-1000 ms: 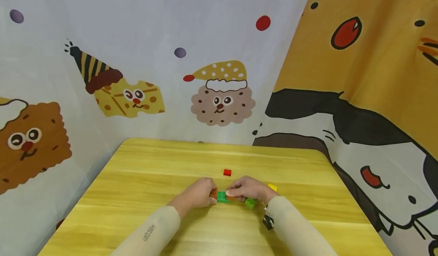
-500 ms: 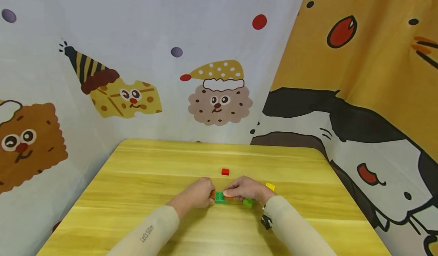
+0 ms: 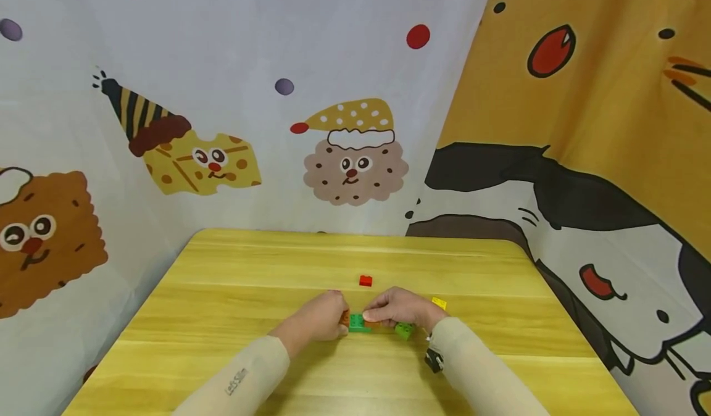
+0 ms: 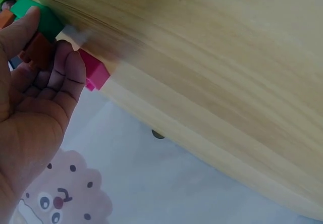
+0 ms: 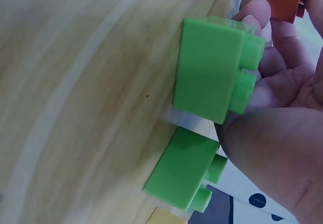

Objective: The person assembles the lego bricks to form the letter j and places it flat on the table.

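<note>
My left hand (image 3: 322, 316) pinches an orange toy brick (image 4: 39, 51) between thumb and fingers, right beside a dark green brick (image 3: 357, 323). On that green brick's other side, my right hand (image 3: 401, 308) grips a second orange brick (image 5: 284, 1). The two hands face each other low over the table, and the green brick shows between them. Fingers hide part of both orange bricks, so I cannot tell how firmly they join the green one. Beside the right hand stand two light green bricks, a nearer one (image 5: 209, 67) and a farther one (image 5: 181, 168).
A red brick (image 3: 365, 281) lies beyond the hands on the wooden table (image 3: 250, 262). Past the right hand is a yellow brick (image 3: 439, 303). A pink brick (image 4: 93, 70) sits just behind the left fingers. A cartoon-printed curtain (image 3: 233, 83) borders the table's back.
The head view has shifted slightly, so everything appears a little farther left. Both hands keep their hold on the orange bricks, with no clear movement between them.
</note>
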Available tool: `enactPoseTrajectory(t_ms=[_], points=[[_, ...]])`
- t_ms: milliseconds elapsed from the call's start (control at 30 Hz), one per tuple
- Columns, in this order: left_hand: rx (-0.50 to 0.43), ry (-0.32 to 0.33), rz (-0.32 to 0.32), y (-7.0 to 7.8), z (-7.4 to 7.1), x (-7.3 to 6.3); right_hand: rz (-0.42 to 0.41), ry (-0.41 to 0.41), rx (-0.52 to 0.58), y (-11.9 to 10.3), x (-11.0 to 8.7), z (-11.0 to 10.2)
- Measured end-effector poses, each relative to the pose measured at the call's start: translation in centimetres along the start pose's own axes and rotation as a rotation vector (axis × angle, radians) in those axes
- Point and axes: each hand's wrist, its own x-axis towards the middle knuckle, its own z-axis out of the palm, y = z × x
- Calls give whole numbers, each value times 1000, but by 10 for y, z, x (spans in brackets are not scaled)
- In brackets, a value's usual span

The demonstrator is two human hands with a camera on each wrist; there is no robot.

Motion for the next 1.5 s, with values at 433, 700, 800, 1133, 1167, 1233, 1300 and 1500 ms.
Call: enactPoseTrajectory(t_ms=[433,700,800,1133,1167,1233,1300,1500], points=[[-35,33,-65,10,6,1,-20,31,-71,2,-16,-21],[-16,88,-65,-2,4,-25,-83,299,-347,5,-55,-28],[-7,122,-58,-7,4,-34,-89,377,-482,12,-70,-23],[42,192,-5,-1,6,-25,-291,484,-908,21,-76,10],[44,187,-2,0,7,-23,-280,490,-917,20,-75,11],[53,174,-1,2,9,-19,-270,506,-910,16,-73,11],[56,170,-3,2,11,-17,-265,506,-855,5,-71,9],[47,190,-2,1,14,-11,-277,385,-641,-36,-62,8]])
